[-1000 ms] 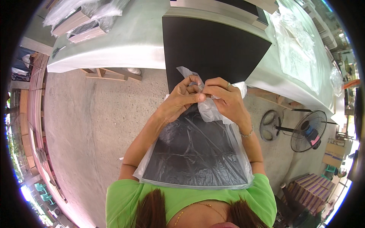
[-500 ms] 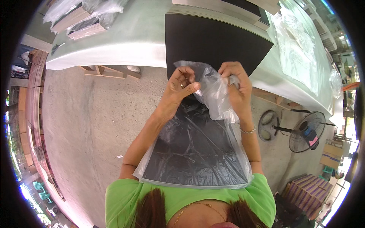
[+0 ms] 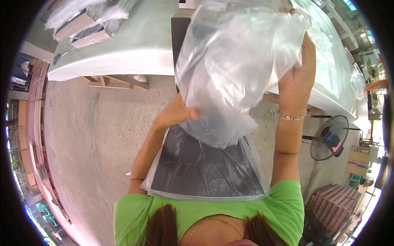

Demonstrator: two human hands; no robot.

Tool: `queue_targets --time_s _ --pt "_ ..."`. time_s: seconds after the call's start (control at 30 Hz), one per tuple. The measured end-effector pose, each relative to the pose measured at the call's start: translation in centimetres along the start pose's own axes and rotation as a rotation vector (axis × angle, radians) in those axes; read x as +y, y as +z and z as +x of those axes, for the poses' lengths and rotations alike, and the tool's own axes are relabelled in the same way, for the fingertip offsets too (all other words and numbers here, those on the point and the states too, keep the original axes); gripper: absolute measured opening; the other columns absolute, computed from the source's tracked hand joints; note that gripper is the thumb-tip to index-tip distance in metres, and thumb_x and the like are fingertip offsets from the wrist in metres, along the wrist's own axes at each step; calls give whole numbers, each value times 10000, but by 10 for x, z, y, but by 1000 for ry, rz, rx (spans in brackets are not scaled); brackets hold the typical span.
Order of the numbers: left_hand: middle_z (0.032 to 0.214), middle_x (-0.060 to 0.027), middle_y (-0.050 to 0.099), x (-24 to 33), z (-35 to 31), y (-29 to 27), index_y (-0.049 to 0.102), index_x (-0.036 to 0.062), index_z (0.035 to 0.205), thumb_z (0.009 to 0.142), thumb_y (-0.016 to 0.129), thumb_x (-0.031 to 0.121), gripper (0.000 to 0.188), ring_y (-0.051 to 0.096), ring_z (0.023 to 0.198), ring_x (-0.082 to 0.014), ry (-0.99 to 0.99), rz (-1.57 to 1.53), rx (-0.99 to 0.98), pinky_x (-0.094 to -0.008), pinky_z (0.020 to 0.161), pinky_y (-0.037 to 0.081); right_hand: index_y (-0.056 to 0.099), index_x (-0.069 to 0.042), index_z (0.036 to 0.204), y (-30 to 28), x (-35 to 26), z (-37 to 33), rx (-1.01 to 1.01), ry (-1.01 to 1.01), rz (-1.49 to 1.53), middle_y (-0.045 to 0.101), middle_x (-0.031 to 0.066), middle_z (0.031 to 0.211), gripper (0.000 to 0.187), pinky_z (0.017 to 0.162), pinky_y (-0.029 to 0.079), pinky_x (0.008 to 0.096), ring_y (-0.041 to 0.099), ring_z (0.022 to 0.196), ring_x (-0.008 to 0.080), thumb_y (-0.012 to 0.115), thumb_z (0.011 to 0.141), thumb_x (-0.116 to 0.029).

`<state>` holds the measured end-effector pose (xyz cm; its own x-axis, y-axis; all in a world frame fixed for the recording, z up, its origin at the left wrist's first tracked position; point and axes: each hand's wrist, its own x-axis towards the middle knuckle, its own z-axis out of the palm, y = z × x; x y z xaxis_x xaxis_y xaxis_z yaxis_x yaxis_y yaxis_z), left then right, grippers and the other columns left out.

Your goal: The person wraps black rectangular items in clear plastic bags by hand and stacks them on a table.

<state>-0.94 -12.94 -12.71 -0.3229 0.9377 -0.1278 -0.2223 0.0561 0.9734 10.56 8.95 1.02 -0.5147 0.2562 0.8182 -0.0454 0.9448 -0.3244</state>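
A clear plastic bag (image 3: 230, 74) billows in front of me, its upper part spread wide. My right hand (image 3: 298, 78) is raised at the bag's upper right, closed on its edge, with some fingertips showing above the plastic. At the bag's lower left is my left hand (image 3: 178, 112). Its thumb sticks out against the plastic, while the other fingers are hidden behind it. Close to my chest lies a flat black board (image 3: 205, 168) wrapped in clear plastic. The loose bag covers its far end.
Beyond the bag, a black stack (image 3: 177, 41) is mostly hidden at the edge of the white-covered table (image 3: 111, 61). Plastic-wrapped blocks (image 3: 92, 37) and scissors (image 3: 60, 57) lie at its left. A fan (image 3: 329, 137) stands to the right; a wooden frame (image 3: 115, 82) shows under the table.
My right hand has moved up and right, pulling the gathered plastic out into a wide sheet. My left hand has come down and left. The plastic now hides most of the black stack.
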Motion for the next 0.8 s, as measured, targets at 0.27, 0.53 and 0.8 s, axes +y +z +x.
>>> queue_targets --time_s 0.27,0.53,0.8 --pt "1284 -138 455 -1 -17 -14 284 -19 1355 778 708 246 764 470 1147 -207 -75 -35 111 -328 950 406 551 37 1076 7 20 -13 79 314 64 578 147 993 286 856 413 300 553 933 260 494 798 -2" --pt "1180 -118 525 2 -15 -17 407 -29 1286 825 664 285 614 526 1073 -193 -235 -370 298 -313 879 467 471 16 1108 11 51 -149 698 1027 412 505 73 1034 235 795 419 274 499 901 151 469 937 -144" --pt "1154 -97 549 -18 -6 -9 455 3 1262 856 616 244 499 570 984 -164 -229 -382 159 -227 794 473 451 -62 1240 22 -14 -114 -289 185 154 453 116 1235 782 1027 228 426 401 1172 280 697 665 -533"
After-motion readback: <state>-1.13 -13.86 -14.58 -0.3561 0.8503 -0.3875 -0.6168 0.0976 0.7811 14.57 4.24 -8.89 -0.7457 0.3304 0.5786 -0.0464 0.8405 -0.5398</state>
